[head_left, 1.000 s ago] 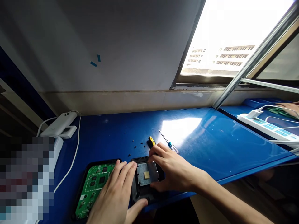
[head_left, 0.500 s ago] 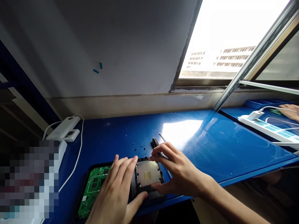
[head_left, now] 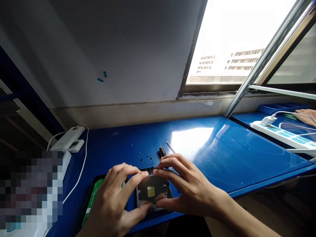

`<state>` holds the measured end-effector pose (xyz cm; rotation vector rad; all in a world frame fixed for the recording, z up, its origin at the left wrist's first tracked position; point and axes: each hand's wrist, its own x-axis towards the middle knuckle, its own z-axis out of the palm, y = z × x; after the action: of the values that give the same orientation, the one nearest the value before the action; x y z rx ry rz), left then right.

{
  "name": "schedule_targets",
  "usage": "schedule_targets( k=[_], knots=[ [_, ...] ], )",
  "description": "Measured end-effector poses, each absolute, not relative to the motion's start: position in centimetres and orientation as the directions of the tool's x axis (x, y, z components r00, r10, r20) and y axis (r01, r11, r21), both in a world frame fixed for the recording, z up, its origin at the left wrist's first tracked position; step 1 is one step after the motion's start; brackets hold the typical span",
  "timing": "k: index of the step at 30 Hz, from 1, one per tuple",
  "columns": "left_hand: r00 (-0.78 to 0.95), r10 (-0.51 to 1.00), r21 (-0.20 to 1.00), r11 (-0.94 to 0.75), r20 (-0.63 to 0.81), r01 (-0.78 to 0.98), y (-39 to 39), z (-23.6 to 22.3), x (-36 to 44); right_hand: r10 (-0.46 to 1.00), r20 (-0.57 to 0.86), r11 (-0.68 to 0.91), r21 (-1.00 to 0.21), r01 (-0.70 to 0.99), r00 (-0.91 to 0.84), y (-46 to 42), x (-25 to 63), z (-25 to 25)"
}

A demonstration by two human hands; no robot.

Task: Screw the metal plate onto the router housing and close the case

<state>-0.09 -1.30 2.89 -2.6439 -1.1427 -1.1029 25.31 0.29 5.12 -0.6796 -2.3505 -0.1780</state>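
Note:
A shiny metal plate [head_left: 159, 185] with a small yellow square in its middle lies within a black plastic frame at the table's front edge. My left hand [head_left: 116, 196] grips its left part, fingertips at the far edge and thumb at the near one. From the right, my right hand [head_left: 187, 184] spans the plate likewise, thumb near and fingers far. A green circuit board [head_left: 93, 194] in a black housing shows partly beneath and left of my left hand. Just beyond my right fingers lies a black-handled screwdriver [head_left: 162, 152], partly covered by them.
Several tiny dark screws [head_left: 148, 155] are scattered behind the plate on the blue table [head_left: 118, 141]. White devices with cables [head_left: 66, 138] stand at left. A power strip [head_left: 283, 133], a blue tray [head_left: 281, 108] and another person's hand [head_left: 306, 116] are at the right.
My left hand has shifted off the circuit board side and curled its fingers and thumb onto the plate. The plate looks tilted and darker, and has moved slightly left.

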Motion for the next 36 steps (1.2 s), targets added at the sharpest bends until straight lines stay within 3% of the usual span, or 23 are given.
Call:
schedule_targets(
  k=[9,14,23,27,33,36],
  knots=[
    [0.427,0.592,0.267,-0.747,0.684,0.609,-1.1,3.0,0.3,0.511,0.623,0.845,-0.236,0.48,-0.593,0.4,25.6,4.6],
    [0.44,0.597,0.258,-0.744,0.671,0.617,-1.1,3.3,-0.1,0.514,0.638,0.847,-0.271,0.458,-0.573,0.6,25.7,4.4],
    [0.544,0.514,0.039,-0.75,0.664,0.661,-0.6,3.2,-0.4,0.518,0.63,0.845,-0.274,0.459,-0.578,0.5,25.8,4.1],
    [0.575,0.496,-0.024,-0.743,0.651,0.668,-0.1,2.4,0.0,0.486,0.652,0.855,-0.217,0.472,-0.582,0.6,25.4,4.2],
    [0.549,0.544,0.05,-0.738,0.634,0.673,0.0,2.0,0.9,0.436,0.664,0.87,-0.14,0.472,-0.607,0.4,25.0,4.8],
    [0.522,0.59,0.126,-0.728,0.616,0.674,-0.2,2.3,1.1,0.489,0.636,0.853,-0.206,0.479,-0.597,0.3,25.3,4.6]
  ],
)
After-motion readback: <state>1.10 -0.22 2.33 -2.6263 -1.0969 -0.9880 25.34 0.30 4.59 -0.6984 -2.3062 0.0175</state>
